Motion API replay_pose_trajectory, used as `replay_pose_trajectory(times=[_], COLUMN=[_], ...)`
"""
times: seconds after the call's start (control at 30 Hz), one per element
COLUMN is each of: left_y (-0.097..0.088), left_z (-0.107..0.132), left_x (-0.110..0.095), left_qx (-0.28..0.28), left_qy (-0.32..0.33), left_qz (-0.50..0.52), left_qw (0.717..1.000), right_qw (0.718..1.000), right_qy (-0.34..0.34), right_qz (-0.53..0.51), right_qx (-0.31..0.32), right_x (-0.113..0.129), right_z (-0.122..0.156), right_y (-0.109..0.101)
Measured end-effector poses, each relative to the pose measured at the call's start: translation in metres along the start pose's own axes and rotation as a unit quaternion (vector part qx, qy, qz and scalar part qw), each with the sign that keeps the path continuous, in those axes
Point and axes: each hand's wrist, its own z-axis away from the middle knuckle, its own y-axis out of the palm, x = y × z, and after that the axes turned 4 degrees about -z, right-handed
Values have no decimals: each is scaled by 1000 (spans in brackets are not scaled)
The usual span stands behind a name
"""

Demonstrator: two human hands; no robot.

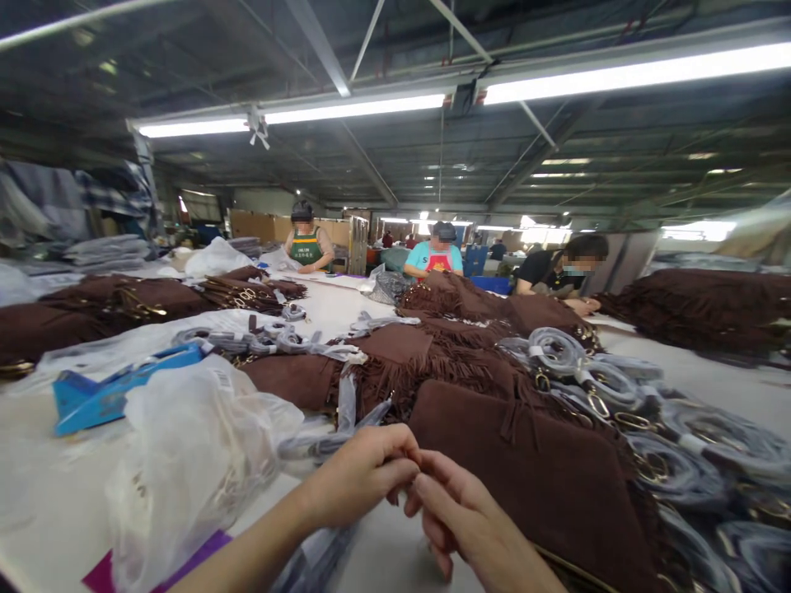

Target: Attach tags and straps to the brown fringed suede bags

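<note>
My left hand (367,473) and my right hand (461,511) meet above the near edge of the table, fingertips pinched against each other. Anything between the fingers is too small or hidden to make out. Just beyond and to the right lies a dark brown suede-like bag (525,469) with fringe along its side; the right hand is nearest to it. Plastic-wrapped straps (315,445) lie behind the left hand. A crumpled translucent plastic bag (191,453) sits left of my left forearm.
Coiled, wrapped straps with gold clasps (618,387) crowd the right side. More brown fringed bags (445,354) pile up ahead, with a stack (704,309) at far right. A blue plastic tool (124,387) lies left. Three people (312,247) work across the table.
</note>
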Motion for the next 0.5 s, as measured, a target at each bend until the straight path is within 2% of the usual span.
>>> replay_pose_trajectory(times=[0.1, 0.23, 0.33, 0.4, 0.43, 0.5], left_y=[-2, -6, -11, -14, -14, -12], left_z=[-8, -16, -19, -21, -22, -24], left_x=[14, 32, 39, 41, 42, 45], left_qx=[-14, -37, -122, -190, -207, -189], left_qy=[-13, -25, -8, 22, 40, 65], left_qz=[74, 114, 13, -102, -153, -227], left_qw=[997, 992, 992, 976, 966, 953], right_qw=[993, 962, 957, 959, 960, 962], right_qy=[-52, -118, -117, -111, -109, -108], right_qz=[100, 237, 250, 234, 223, 203], right_qx=[-46, -73, -91, -116, -129, -146], right_x=[-4, -3, -3, -5, -7, -12], right_z=[-13, -22, -27, -31, -32, -35], right_y=[-9, -19, -28, -37, -41, -49])
